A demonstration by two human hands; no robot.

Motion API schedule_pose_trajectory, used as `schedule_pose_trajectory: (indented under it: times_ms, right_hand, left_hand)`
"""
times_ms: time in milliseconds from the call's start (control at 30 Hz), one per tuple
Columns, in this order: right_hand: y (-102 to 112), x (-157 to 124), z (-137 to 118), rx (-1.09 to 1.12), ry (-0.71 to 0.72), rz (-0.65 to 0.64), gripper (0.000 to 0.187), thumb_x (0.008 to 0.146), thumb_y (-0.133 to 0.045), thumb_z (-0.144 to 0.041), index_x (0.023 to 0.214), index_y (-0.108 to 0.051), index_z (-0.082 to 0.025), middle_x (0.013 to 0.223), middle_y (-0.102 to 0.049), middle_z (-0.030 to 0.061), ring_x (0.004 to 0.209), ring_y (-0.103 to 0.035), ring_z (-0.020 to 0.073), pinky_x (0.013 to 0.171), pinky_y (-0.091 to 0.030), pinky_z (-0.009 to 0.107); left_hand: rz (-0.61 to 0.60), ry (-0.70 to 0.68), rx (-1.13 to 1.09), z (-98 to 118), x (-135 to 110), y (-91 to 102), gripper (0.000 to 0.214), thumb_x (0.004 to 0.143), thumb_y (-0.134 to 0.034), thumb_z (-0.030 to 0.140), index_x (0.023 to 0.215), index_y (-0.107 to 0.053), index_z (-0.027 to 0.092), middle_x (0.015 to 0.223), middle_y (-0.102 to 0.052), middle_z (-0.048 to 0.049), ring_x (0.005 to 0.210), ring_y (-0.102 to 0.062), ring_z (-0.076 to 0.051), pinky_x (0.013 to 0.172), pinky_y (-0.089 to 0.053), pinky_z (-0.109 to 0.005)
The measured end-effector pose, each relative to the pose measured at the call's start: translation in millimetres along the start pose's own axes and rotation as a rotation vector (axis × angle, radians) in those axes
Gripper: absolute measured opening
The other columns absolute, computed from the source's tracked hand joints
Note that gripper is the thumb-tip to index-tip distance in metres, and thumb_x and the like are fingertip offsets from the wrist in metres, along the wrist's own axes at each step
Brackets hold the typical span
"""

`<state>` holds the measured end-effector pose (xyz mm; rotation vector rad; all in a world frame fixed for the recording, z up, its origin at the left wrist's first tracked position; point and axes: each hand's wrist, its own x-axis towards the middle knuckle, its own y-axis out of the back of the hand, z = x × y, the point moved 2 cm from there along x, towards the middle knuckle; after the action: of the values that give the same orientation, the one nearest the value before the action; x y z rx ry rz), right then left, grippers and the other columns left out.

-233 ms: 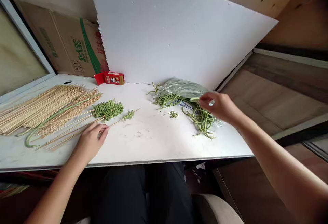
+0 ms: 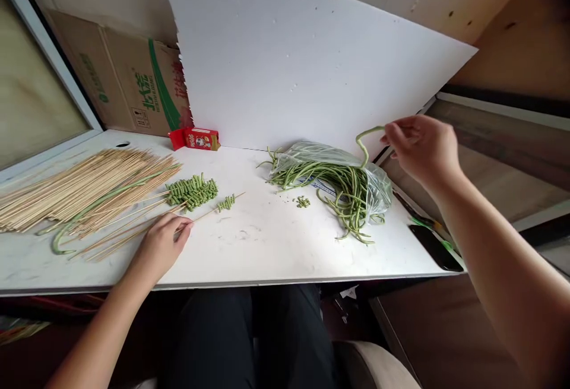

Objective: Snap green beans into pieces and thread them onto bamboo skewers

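My left hand (image 2: 167,239) rests low over the table's left part, its fingers closed on a thin wooden skewer (image 2: 205,214). Short bean pieces (image 2: 225,202) are threaded near that skewer's far end. Beyond the hand lie finished-looking skewers packed with green bean pieces (image 2: 192,191). At the right, my right hand (image 2: 421,144) is raised above the bag and pinches the end of a long green bean (image 2: 366,142), which curves down to the pile. The pile of long beans (image 2: 347,184) spills from a clear plastic bag (image 2: 320,154).
Many bare skewers (image 2: 84,190) cover the table's left side, with a long bean across them. A red box (image 2: 200,139) stands at the back by a cardboard box (image 2: 129,80). Small bean scraps (image 2: 302,202) lie mid-table. A black phone (image 2: 434,247) lies at the right edge.
My right hand has moved up and to the right, drawing the long bean out of the pile. My left hand keeps its hold on the skewer.
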<state>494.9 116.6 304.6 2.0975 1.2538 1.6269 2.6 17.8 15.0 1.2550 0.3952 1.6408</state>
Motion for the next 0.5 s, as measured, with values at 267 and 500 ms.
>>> schedule_pose_trajectory:
  times_ms: [267, 500]
  right_hand:
    - [13.3, -0.7, -35.8, 0.287, 0.213, 0.142, 0.027, 0.104, -0.068, -0.037, 0.108, -0.072, -0.011, 0.093, -0.081, 0.0152, 0.077, -0.077, 0.0147, 0.059, -0.059, 0.024]
    - [25.6, -24.5, -90.0, 0.322, 0.377, 0.288, 0.021, 0.105, -0.067, -0.035, 0.111, -0.069, -0.015, 0.092, -0.075, 0.009, 0.088, -0.079, 0.0187, 0.061, -0.06, 0.028]
  left_hand:
    - [0.01, 0.02, -0.004, -3.4, -0.6, -1.3, 0.025, 0.103, -0.049, 0.036, 0.097, -0.066, 0.02, 0.099, -0.067, -0.0076, 0.088, -0.069, -0.024, 0.083, -0.054, -0.039]
    - [0.013, 0.047, 0.052, -7.7, -2.2, -4.9, 0.024, 0.102, -0.049, 0.035, 0.097, -0.068, 0.02, 0.099, -0.068, -0.0084, 0.092, -0.067, -0.027, 0.086, -0.054, -0.041]
